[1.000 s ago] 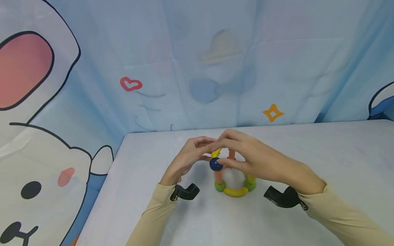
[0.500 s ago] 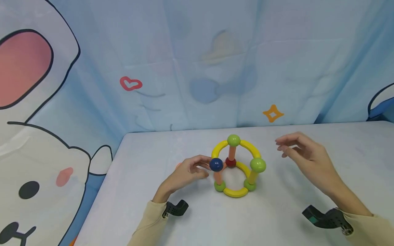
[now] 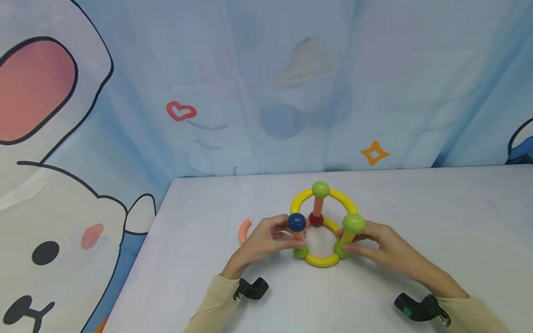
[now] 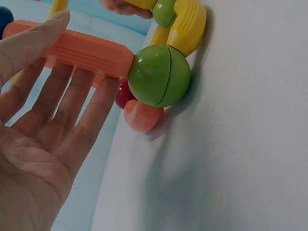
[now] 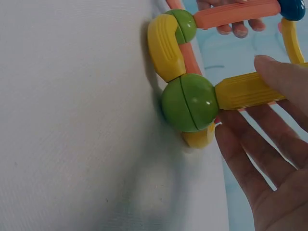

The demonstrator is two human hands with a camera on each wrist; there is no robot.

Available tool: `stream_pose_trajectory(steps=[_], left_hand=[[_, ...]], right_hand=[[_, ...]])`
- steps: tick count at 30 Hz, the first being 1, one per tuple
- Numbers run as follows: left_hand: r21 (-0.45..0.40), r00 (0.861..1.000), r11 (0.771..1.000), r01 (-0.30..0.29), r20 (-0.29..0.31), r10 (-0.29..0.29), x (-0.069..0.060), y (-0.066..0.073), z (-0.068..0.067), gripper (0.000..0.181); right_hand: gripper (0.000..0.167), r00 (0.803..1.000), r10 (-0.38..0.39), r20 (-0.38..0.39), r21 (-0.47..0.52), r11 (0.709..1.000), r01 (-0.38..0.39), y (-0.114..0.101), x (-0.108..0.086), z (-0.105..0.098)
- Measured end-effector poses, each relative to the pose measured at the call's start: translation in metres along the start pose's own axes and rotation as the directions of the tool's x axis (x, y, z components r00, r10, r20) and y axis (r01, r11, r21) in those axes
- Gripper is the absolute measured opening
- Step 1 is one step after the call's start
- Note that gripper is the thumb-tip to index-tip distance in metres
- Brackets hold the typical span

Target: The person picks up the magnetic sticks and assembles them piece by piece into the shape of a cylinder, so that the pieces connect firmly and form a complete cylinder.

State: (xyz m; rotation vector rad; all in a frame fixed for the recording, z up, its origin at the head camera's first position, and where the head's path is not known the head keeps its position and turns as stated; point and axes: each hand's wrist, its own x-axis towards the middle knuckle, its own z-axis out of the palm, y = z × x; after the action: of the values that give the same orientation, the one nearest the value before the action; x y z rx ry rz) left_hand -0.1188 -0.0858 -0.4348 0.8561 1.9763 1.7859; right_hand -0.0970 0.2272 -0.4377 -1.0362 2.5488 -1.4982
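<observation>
A frame of coloured balls and rods stands on the table. Its lower ring has a yellow curved rod [image 3: 322, 261] at the front and a red ball [image 3: 316, 219] at the back. My left hand [image 3: 266, 240] holds the left orange upright rod [image 4: 91, 50], thumb in front and fingers behind, under the blue ball [image 3: 297, 222]. On the other side, my right hand [image 3: 389, 247] holds the yellow upright rod [image 5: 243, 91] between thumb and fingers, below a green ball [image 3: 354, 224]. Another green ball [image 3: 320, 189] tops the rear upright. No curved rod joins the blue ball to the right green ball.
A loose orange curved rod [image 3: 244, 231] lies on the white table [image 3: 200, 212] just left of my left hand. Behind the table hangs a light blue printed curtain [image 3: 258, 69].
My right hand left the top of the frame, swung out right, then came back to the yellow upright. My left hand moved from the top down to the orange upright.
</observation>
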Motion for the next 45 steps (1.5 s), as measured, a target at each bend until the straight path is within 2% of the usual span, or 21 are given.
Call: stream_pose_trajectory(steps=[4, 12, 22, 29, 34, 39, 45], left_hand=[[-0.02, 1.0, 1.0, -0.003, 0.001, 0.003, 0.002, 0.0, 0.001, 0.027], [0.022, 1.0, 1.0, 0.003, -0.02, -0.003, 0.002, 0.002, 0.0, 0.024], [0.033, 1.0, 0.999, 0.017, -0.023, -0.017, 0.001, 0.003, 0.0, 0.029], [0.027, 0.999, 0.999, 0.032, -0.041, -0.031, 0.0, 0.003, 0.0, 0.032], [0.032, 0.997, 0.998, 0.049, -0.061, -0.047, -0.003, 0.001, 0.001, 0.036], [0.143, 0.99, 0.987, 0.069, -0.128, -0.05, -0.007, -0.004, 0.004, 0.041], [0.304, 0.979, 0.942, 0.143, -0.183, -0.09, -0.008, -0.008, 0.013, 0.045]], right_hand=[[0.028, 1.0, 0.011, 0.01, 0.019, 1.0, -0.011, 0.001, 0.001, 0.0], [0.021, 0.999, -0.003, 0.032, -0.006, 1.0, 0.003, -0.001, 0.004, -0.003], [0.021, 0.994, 0.062, 0.093, -0.053, 0.997, -0.057, -0.007, 0.008, -0.006], [0.021, 0.996, 0.042, 0.072, -0.086, 0.996, -0.036, -0.006, 0.007, -0.005], [0.037, 1.0, 0.002, 0.017, -0.168, 0.986, 0.001, 0.002, 0.002, -0.009], [0.038, 1.0, 0.015, -0.009, -0.159, 0.987, -0.017, 0.015, -0.001, -0.016], [0.029, 0.995, 0.103, 0.013, -0.137, 0.985, -0.101, 0.022, 0.01, -0.019]])
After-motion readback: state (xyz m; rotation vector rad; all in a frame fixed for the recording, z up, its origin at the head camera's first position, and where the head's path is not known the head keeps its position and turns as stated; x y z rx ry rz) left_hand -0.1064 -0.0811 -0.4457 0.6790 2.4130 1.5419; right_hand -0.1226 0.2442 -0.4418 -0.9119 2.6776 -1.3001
